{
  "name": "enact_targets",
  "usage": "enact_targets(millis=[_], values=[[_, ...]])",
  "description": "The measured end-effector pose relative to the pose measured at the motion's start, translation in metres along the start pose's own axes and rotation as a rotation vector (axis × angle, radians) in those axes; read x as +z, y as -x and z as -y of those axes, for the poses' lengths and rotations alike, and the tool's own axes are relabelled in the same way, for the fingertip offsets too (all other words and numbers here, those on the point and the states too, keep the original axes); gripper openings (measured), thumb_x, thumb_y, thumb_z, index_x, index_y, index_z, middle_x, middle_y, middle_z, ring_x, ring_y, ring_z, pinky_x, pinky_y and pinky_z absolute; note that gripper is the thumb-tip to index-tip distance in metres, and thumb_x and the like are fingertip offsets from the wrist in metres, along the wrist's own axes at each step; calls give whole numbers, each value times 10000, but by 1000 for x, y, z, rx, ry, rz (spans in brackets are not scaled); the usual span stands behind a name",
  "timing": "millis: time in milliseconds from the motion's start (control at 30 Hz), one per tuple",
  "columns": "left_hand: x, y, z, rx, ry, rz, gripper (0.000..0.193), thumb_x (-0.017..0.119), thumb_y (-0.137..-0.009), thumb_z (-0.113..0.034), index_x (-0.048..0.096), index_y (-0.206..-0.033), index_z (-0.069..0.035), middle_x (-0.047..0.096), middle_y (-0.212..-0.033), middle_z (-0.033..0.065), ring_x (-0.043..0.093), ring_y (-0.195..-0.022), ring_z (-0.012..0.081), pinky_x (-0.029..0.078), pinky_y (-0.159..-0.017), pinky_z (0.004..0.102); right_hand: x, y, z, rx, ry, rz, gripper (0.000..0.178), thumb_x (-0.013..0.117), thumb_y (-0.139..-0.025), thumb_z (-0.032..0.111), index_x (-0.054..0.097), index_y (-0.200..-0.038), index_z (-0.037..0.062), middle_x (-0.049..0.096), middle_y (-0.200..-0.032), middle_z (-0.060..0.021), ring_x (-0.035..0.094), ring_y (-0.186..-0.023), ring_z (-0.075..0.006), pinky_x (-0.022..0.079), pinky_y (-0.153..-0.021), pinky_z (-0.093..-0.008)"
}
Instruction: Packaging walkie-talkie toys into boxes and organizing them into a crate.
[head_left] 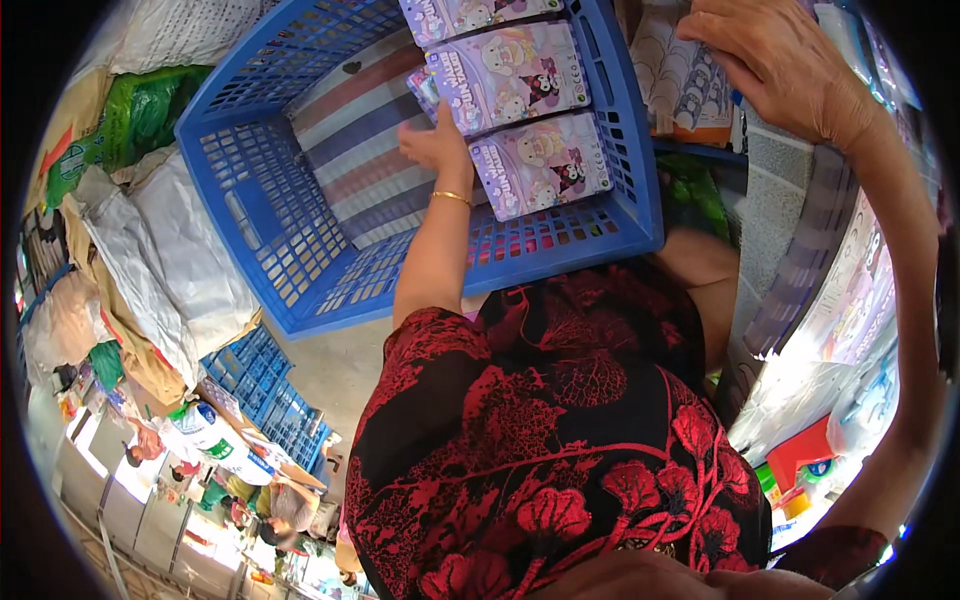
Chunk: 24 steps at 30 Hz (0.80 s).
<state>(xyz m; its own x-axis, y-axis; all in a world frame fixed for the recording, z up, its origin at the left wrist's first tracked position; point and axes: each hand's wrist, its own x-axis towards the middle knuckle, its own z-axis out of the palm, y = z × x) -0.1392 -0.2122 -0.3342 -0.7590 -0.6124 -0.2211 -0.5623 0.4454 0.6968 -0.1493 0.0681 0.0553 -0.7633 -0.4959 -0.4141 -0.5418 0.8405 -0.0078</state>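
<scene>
A blue plastic basket (240, 215) with latticed walls is tilted in front of me. Along its right side, several purple boxes (545, 165) printed with cartoon characters lie in a row. My left hand (437, 148), a gold bangle at the wrist, is inside the basket beside these boxes. Its thumb and fingers are apart, and nothing shows between them. Striped sheeting (365, 130) in red, white and blue lies under that hand. Beyond the basket's right wall, my right hand (775, 65) hovers over or rests on patterned packs (685, 85), fingers bent and thumb apart, seemingly holding nothing.
White sacks (185, 250) and a green plastic bag (150, 115) are heaped to the left. Below them stands another blue crate (250, 375). Wrapped goods (850, 290) crowd the right side, with a grey patterned panel (775, 190) close to my leg. People (290, 505) appear at the lower left.
</scene>
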Motion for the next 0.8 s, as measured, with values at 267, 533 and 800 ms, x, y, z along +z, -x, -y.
enact_targets(millis=[267,533,800], values=[[69,-77,48,21,237,351,489,831,-677,-385,689,-935,6,413,-1329,249,464,-1194,336,383,-998,419,-6,-9,5,-8,3,43,182,591,-754,111,669,-901,38,659,-859,-92,624,-862,-224,412,-884,-358],[56,-59,36,-135,632,683,287,785,-754,-140,664,-949,33,575,-1131,132,606,-861,192,517,-766,312,-4,-2,1,44,-37,56,188,594,-769,117,678,-914,32,669,-876,-99,627,-859,-219,412,-883,-354],[70,-54,16,-237,675,622,749,770,-802,-289,364,-1314,78,551,-1207,208,594,-1008,243,503,-856,364,-5,-4,7,58,-12,94,188,584,-770,107,679,-915,34,673,-874,-98,630,-845,-213,411,-883,-350]])
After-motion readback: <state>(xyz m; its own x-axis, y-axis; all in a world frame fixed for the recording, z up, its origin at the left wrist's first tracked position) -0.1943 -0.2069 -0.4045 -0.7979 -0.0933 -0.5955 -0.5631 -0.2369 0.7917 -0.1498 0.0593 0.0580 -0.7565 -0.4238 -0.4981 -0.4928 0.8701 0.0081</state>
